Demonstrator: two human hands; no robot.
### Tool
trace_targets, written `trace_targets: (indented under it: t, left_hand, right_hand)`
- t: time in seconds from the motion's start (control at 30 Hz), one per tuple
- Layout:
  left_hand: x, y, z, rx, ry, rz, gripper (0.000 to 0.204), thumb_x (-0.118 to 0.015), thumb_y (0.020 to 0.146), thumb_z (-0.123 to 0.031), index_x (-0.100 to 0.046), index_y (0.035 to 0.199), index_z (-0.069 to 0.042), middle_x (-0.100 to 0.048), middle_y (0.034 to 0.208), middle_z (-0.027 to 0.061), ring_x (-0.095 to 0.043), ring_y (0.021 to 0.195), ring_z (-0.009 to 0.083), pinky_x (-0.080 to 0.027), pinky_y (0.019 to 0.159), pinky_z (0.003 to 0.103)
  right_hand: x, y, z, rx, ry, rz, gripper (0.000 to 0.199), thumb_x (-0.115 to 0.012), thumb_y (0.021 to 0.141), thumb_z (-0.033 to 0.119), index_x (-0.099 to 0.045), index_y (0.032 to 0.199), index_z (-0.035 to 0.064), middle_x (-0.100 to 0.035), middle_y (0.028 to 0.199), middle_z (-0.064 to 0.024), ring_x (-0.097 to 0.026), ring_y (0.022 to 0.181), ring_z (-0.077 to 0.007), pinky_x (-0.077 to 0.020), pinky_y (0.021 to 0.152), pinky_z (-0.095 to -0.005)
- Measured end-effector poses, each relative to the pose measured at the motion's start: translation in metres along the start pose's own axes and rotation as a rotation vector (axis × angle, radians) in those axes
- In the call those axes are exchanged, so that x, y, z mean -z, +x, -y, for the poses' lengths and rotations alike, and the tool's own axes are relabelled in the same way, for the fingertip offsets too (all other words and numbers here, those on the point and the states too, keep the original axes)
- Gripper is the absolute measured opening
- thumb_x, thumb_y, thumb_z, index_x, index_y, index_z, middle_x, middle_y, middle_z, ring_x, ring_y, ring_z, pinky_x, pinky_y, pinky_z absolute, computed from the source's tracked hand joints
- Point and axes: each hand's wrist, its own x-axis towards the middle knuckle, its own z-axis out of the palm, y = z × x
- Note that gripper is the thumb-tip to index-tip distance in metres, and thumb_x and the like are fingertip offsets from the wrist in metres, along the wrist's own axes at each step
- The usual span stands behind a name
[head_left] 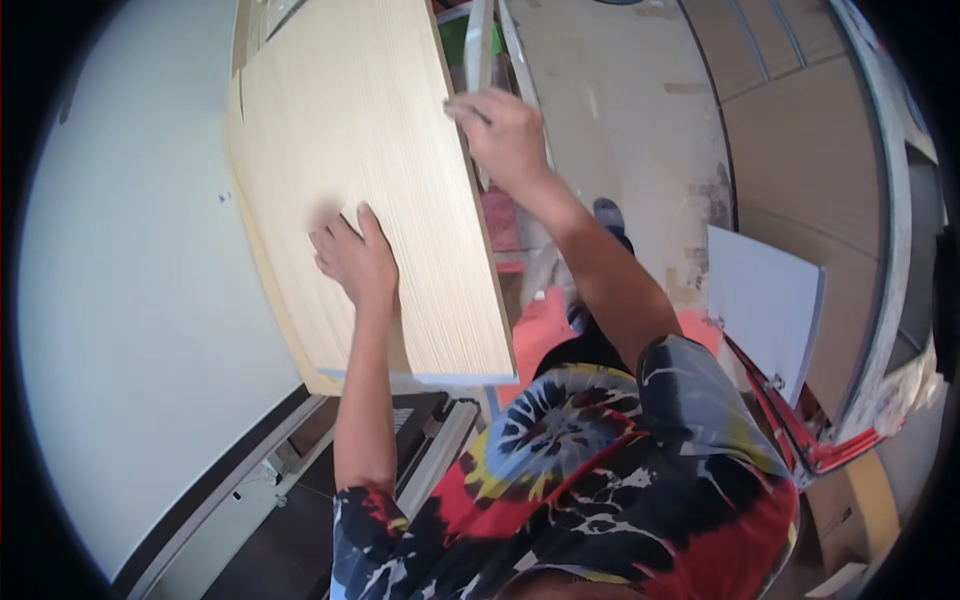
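Left hand loosely spread on 1 board, right hand curled by its right edge, contents unclear: 2 hands, 1 wall close left, roomy floor right, 1 panel beyond.

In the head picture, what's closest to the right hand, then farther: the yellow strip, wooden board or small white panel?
From the right hand:
1. Wooden board: just left.
2. Small white panel: lower right.
3. Yellow strip: farther lower right.

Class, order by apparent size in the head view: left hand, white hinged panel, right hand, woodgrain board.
Woodgrain board
White hinged panel
Left hand and right hand: too alike to rank
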Motion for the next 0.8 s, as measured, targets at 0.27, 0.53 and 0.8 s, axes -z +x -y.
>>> trace_targets:
  t: [0.27,0.53,0.8]
  left_hand:
    - [0.006,-0.001,-0.004,0.016,-0.035,0.077,0.063,-0.043,0.103,-0.035,-0.029,0.151,0.004,-0.023,0.157,0.0291,-0.016,0.148,0.0445,-0.011,0.119,0.056]
    - [0.007,-0.004,-0.007,0.016,-0.025,0.083,0.062,-0.042,0.103,-0.033,-0.028,0.151,0.004,-0.022,0.157,0.0296,-0.018,0.146,0.045,-0.013,0.118,0.055]
    - [0.0,0.005,-0.01,-0.068,-0.044,0.014,0.061,-0.041,0.103,-0.036,-0.034,0.148,0.005,-0.03,0.153,0.0304,-0.025,0.143,0.0453,-0.017,0.117,0.057]
  right_hand:
    - [-0.087,0.21,-0.107,0.062,-0.005,-0.088,0.016,-0.068,0.086,0.019,-0.075,0.09,0.0059,-0.071,0.087,-0.0153,-0.068,0.083,-0.0347,-0.0526,0.074,-0.0437]
    - [-0.105,0.259,-0.123,0.023,-0.02,-0.097,0.016,-0.069,0.083,0.018,-0.075,0.09,0.0044,-0.072,0.089,-0.018,-0.069,0.087,-0.0361,-0.0529,0.078,-0.0429]
    - [-0.057,0.144,-0.088,0.124,0.005,-0.083,0.017,-0.065,0.087,0.02,-0.075,0.087,0.0059,-0.069,0.086,-0.0156,-0.067,0.083,-0.0341,-0.0526,0.074,-0.0431]
